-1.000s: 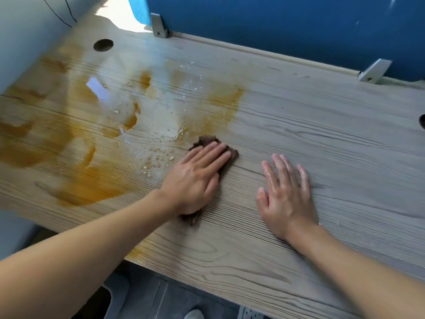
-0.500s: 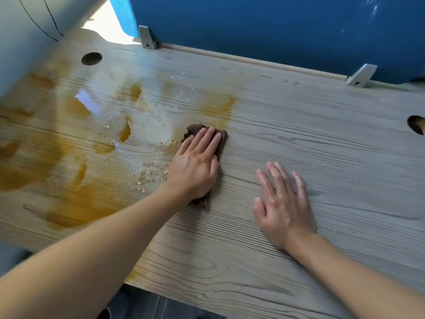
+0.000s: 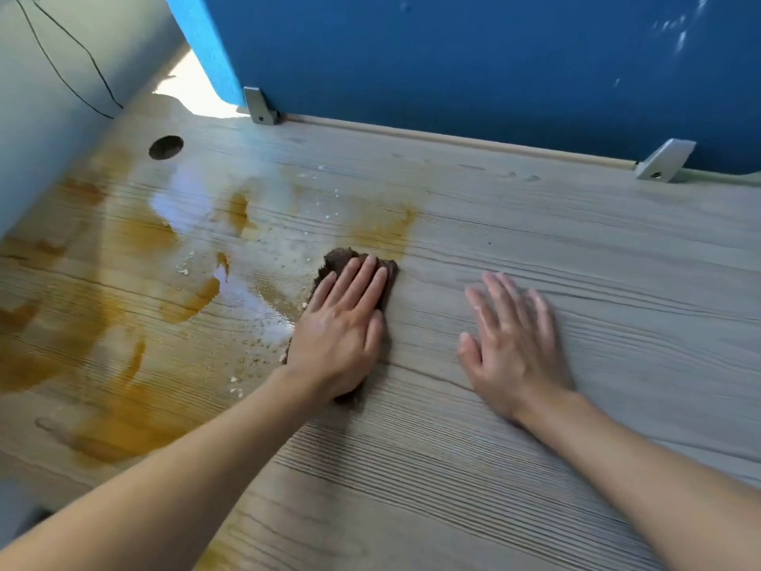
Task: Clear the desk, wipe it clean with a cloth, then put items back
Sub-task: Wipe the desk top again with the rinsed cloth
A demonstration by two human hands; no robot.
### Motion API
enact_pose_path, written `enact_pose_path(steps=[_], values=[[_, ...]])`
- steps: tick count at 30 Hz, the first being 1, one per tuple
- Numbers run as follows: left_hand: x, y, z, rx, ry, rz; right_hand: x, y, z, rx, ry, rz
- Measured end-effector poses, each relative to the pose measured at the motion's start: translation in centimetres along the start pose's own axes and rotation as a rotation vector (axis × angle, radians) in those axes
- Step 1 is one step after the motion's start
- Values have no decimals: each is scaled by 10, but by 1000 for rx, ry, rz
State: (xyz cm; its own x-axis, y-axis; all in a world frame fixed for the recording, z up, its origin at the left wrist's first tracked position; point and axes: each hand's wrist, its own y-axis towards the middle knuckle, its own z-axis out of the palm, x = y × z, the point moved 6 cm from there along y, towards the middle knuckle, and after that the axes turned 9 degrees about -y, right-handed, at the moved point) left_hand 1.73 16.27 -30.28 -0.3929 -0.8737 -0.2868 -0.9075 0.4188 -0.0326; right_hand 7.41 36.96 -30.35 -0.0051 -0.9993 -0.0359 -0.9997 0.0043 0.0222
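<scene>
Here, left hand (image 3: 339, 344) presses cloth (image 3: 341, 259) flat, fingers straight, beside the stain (image 3: 136, 307); right hand (image 3: 514, 348) lies open on bench (image 3: 597, 261).

Desk (image 3: 576, 261) seen from above. A blue partition (image 3: 453, 55) closes the far edge along the top of the frame, and two grey brackets, upper centre-left (image 3: 259, 107) and upper right (image 3: 663, 160), project from it onto the wood. A pale wall (image 3: 49, 117) bounds the left side, with a round cable hole (image 3: 166, 147) beside it. At centre lie the left hand (image 3: 341, 331), flat on a cloth (image 3: 341, 257), and the right hand (image 3: 514, 348), with a strip of wood between them. Bare wood runs to the right edge. A wet amber spill (image 3: 123, 323) with crumbs covers the left half.
</scene>
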Motion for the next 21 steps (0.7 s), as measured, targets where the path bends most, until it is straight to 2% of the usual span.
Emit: enact_pose_path(steps=[5,7,9,12,14,16,19,21], values=[[-48,-73,10,159,-41,411,1,0,-2,4,-23,-13],[-45,-68,7,209,-62,513,4,0,-3,17,-36,-21],[-34,-40,7,183,-69,445,4,-1,-2,17,-41,-17],[-14,12,0,18,-60,90,4,-2,-3,31,-56,-19],[-13,18,2,-39,-38,-9,3,-2,-3,31,-57,-17],[-26,-1,4,-26,-37,100,4,-2,-3,37,-54,-23],[-54,-50,11,155,-43,424,4,-1,-4,29,-52,-21],[-50,-48,9,237,-63,562,5,0,-5,32,-53,-23]])
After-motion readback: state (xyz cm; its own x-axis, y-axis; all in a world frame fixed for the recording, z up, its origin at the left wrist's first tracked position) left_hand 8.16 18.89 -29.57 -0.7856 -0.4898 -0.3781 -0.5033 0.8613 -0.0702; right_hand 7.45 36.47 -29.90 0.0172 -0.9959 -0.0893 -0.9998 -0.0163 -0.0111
